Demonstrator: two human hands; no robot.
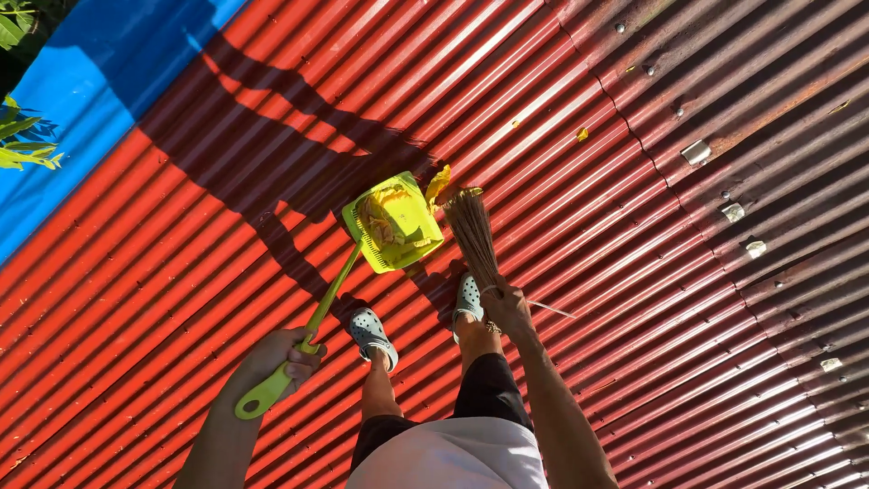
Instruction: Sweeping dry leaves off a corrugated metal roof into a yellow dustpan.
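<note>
My left hand point(276, 359) grips the long green handle of a yellow-green dustpan point(395, 223). The pan rests on the red corrugated metal roof point(561, 181) in front of my feet and holds yellow leaf scraps. A stick broom point(471, 231) is in my right hand point(507, 306), its bristles fanned down right beside the pan's right edge. A yellow leaf point(438, 182) lies at the pan's far corner, by the broom tip. My feet in grey clogs point(372, 333) stand just behind the pan.
Small yellow scraps point(582, 134) lie further up the roof. The right part of the roof is rusty with raised bolts and brackets point(695, 151). A blue sheet point(100, 72) borders the roof at upper left, with green foliage point(23, 149) beyond its edge.
</note>
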